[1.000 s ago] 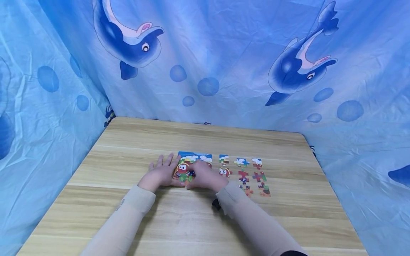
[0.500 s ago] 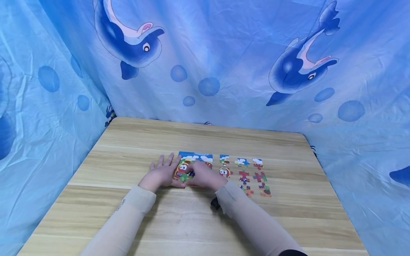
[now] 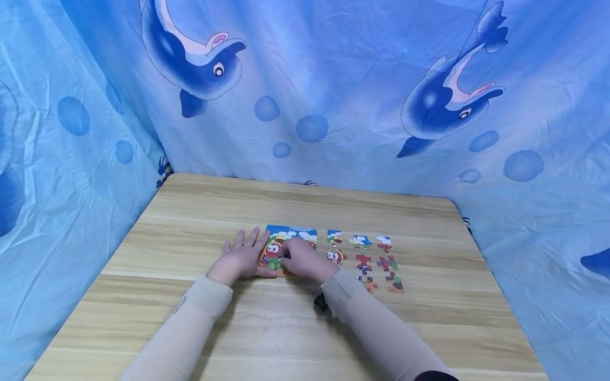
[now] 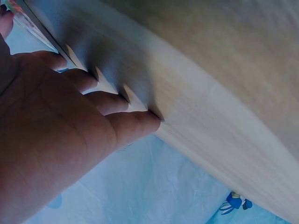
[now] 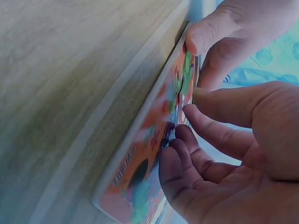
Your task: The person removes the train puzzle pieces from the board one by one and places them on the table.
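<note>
A colourful jigsaw puzzle board (image 3: 292, 229) lies on the wooden table, with cartoon characters below white clouds. My left hand (image 3: 240, 260) is spread flat at its left side. The thumb rests on the board's lower left corner, and the straight fingers touch the tabletop in the left wrist view. Over the board's middle, my right hand (image 3: 301, 258) hides much of the picture. In the right wrist view its thumb and index fingertip pinch close together at a mostly hidden puzzle piece (image 5: 179, 84), with a dark slit along its edge. The other fingers curl near the board's surface.
Several loose puzzle pieces lie in rows right of the board, among them a cloud piece (image 3: 360, 242), a face piece (image 3: 335, 256) and a red piece (image 3: 363, 260). A blue dolphin-print curtain (image 3: 314, 79) surrounds the table (image 3: 214, 193) at the back and sides.
My right thumb and fingers have shifted slightly up over the board. The orange bit that stuck out past its lower edge no longer does. My left hand stays in place.
</note>
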The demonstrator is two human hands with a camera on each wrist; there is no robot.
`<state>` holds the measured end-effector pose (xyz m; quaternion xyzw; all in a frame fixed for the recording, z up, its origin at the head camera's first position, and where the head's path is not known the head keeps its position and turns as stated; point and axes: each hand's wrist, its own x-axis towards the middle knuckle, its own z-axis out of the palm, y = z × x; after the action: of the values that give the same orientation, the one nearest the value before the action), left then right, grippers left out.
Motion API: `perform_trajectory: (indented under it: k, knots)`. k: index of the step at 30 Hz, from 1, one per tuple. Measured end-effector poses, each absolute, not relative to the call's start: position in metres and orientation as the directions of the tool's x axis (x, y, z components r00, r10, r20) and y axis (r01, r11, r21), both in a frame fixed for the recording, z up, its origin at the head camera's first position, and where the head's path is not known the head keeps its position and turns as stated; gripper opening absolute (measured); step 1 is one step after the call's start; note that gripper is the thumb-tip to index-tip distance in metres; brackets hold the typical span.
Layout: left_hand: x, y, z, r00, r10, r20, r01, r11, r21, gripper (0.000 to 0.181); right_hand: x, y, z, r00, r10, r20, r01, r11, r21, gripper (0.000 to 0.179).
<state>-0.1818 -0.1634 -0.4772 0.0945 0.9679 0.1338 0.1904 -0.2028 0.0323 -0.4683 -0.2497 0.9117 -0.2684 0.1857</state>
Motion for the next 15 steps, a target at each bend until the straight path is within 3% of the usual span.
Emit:
perform_trajectory:
  k: [15]
  knots:
    - [-0.177,-0.164,-0.469,-0.907,0.251,-0.339,0.156,0.946,0.283,0.119,-0.203,0.035,-0.468,-0.841,-0.511,-0.179,-0.244,0.652,-0.718,0.011]
